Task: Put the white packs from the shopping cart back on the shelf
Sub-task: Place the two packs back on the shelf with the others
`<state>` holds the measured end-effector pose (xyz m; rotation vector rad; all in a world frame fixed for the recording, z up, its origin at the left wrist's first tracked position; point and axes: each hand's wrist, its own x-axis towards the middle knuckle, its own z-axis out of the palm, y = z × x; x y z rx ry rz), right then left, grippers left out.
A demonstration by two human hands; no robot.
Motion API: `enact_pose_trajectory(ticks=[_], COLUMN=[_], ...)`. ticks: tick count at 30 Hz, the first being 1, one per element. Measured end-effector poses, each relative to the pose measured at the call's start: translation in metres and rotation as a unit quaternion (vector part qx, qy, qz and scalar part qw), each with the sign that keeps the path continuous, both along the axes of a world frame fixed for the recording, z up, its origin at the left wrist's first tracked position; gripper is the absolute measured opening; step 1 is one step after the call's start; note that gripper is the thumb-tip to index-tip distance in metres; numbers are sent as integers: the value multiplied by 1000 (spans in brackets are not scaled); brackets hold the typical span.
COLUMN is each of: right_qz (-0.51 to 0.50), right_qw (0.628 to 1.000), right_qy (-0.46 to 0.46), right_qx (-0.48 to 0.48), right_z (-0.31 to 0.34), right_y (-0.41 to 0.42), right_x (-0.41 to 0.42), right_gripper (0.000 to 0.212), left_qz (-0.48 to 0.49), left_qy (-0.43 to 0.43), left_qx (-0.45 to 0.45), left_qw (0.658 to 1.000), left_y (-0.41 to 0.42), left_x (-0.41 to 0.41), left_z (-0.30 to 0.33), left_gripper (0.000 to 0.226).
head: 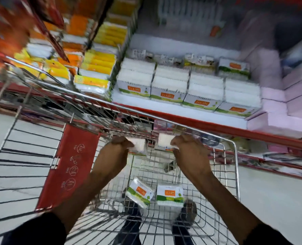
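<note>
- Both hands are raised over the far rim of the shopping cart (236,156), each clenched around one white pack: the left hand (119,147) grips a pack (138,145) and the right hand (187,149) grips another (164,141).
- Motion blur hides the finger placement, but both packs sit firmly in the fists, side by side and just apart.
- Beyond the cart rim and higher up lies the shelf (182,119), its red front edge running slantwise across the view.
- Rows of matching white packs (187,85) stand on that shelf, labels facing outward, their long sides running back into the shelf.
- From the cart rim, the stacked rows lie forward and slightly right, so the right hand looks nearer to the open spots at the row ends.
- Two more packs remain on the cart's wire floor, below the hands: a tilted one (140,191) and a squarer one (170,195) beside it.
- Judging by this, the task is partway done.
</note>
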<state>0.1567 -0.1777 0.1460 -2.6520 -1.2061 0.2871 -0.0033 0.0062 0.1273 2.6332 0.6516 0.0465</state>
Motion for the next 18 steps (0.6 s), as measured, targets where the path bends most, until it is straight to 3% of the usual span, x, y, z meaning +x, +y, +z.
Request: enact_pose_trajectory(ticks=[4, 9, 18], right_qz=[-7, -20, -29], right_qw=[995, 985, 986], right_qy=[-20, -65, -66], right_qx=[93, 162, 151], right_z=[69, 113, 95], right_y=[-3, 13, 61], right_x=[-3, 10, 39], right_gripper=[20, 19, 20], left_qz=[-1, 10, -10], left_qy=[-64, -158, -162], left_qx=[45, 102, 95], left_qw=[997, 982, 982], left_y=[3, 19, 60], left_x=[3, 20, 74], left_z=[75, 127, 122], left_gripper=[29, 26, 25])
